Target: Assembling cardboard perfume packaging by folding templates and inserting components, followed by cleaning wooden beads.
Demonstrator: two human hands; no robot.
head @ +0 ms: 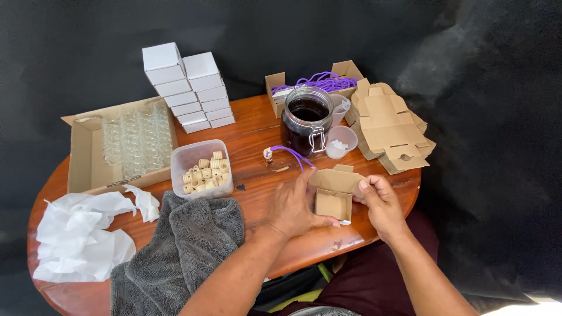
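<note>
Small brown cardboard box (333,196), partly folded with flaps open, rests on the table (257,126) near its front edge, between both hands. Left hand (295,208) lies flat against the box's left side, thumb under its front edge. Right hand (380,205) pinches the box's right flap with its fingertips. Both hands are equally near; the box's long axis runs away from the person. Behind the box lies a small bottle with purple cord (281,153); further behind it stands a dark glass jar (305,120). Flat box blanks (389,126) lie behind the box to its right
</note>
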